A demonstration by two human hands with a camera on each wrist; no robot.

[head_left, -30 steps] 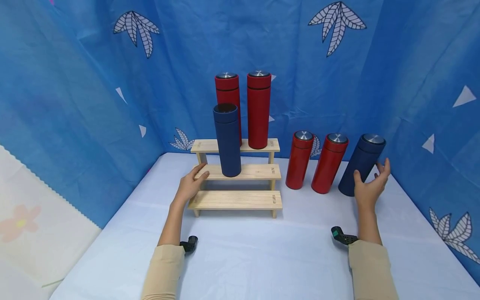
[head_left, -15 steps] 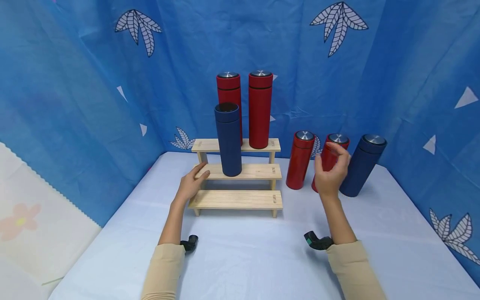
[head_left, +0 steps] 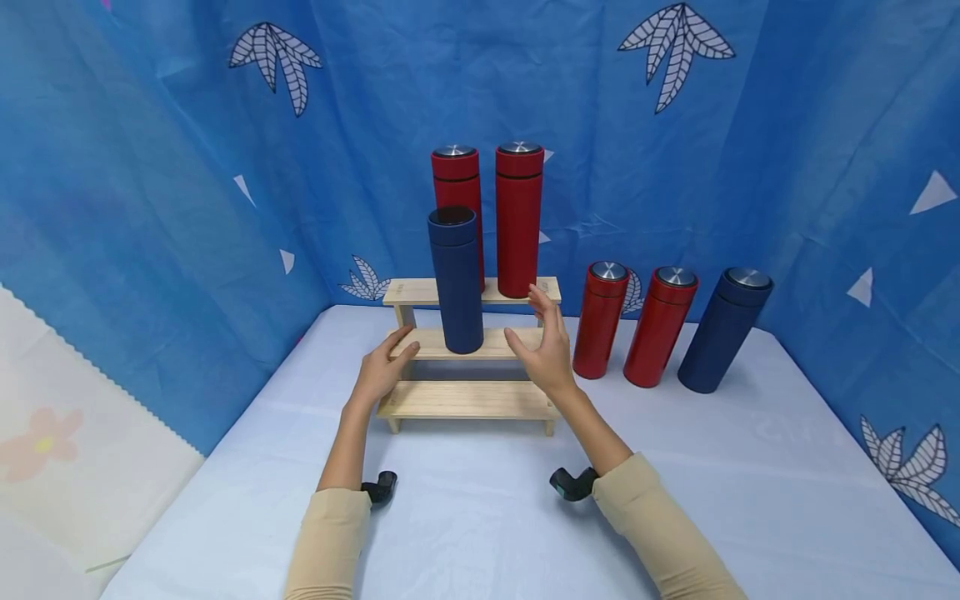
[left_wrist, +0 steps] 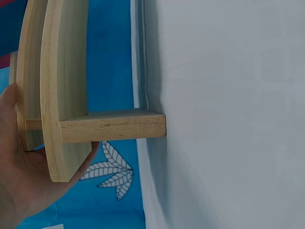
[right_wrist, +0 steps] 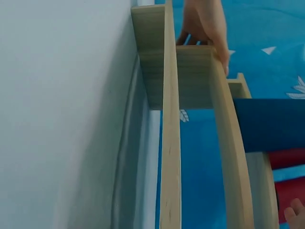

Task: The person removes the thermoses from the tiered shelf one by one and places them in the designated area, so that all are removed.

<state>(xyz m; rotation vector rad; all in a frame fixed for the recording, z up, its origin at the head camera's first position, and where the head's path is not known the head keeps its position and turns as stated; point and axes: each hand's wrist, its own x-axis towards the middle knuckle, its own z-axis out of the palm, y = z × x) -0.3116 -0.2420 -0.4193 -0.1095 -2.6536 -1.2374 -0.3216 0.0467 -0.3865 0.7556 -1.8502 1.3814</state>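
A three-step wooden display stand (head_left: 472,400) stands on the table in the head view. My left hand (head_left: 378,371) grips the left end of its middle step (left_wrist: 31,86), thumb over the board and fingers beneath. Upright on that step is a blue thermos bottle (head_left: 456,287) with a dark lid. Two red thermos bottles, one partly behind the blue one (head_left: 455,175) and one to its right (head_left: 519,221), stand on the top step. My right hand (head_left: 549,350) holds nothing, thumb and fingers apart, over the right end of the middle step.
Right of the stand, a row of two shiny red thermos bottles (head_left: 602,321) and a second blue thermos bottle (head_left: 725,329) with a silver lid stands on the white-covered table (head_left: 465,517). Blue patterned cloth (head_left: 570,75) hangs behind and at the sides.
My right hand has left the silver-lidded blue bottle and moved left past the red bottles to the stand's right side. The left hand and the bottles have stayed put.
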